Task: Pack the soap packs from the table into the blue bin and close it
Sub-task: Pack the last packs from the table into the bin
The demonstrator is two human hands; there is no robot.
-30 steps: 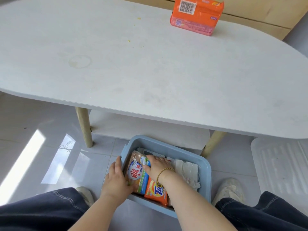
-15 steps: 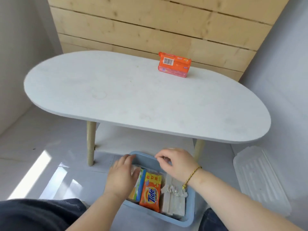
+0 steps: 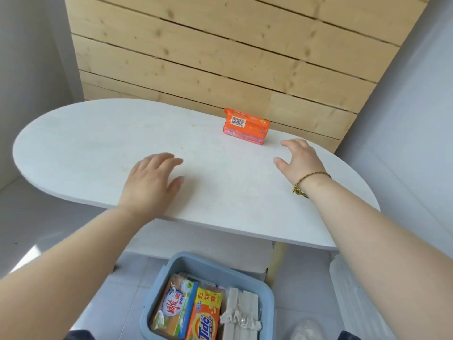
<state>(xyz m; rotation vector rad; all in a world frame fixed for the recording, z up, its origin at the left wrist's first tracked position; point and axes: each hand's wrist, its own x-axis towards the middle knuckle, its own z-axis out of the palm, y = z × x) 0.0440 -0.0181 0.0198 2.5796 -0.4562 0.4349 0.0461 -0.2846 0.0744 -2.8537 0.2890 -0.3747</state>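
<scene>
While the orange soap pack (image 3: 246, 126) stands alone near the far edge of the white tabletop (image 3: 98, 133), both hands reach over it empty: the left hand (image 3: 152, 182) spread flat, the right hand (image 3: 300, 158) open, near the pack but apart. The lidless blue bin (image 3: 266, 293) on the floor below holds several soap packs.
</scene>
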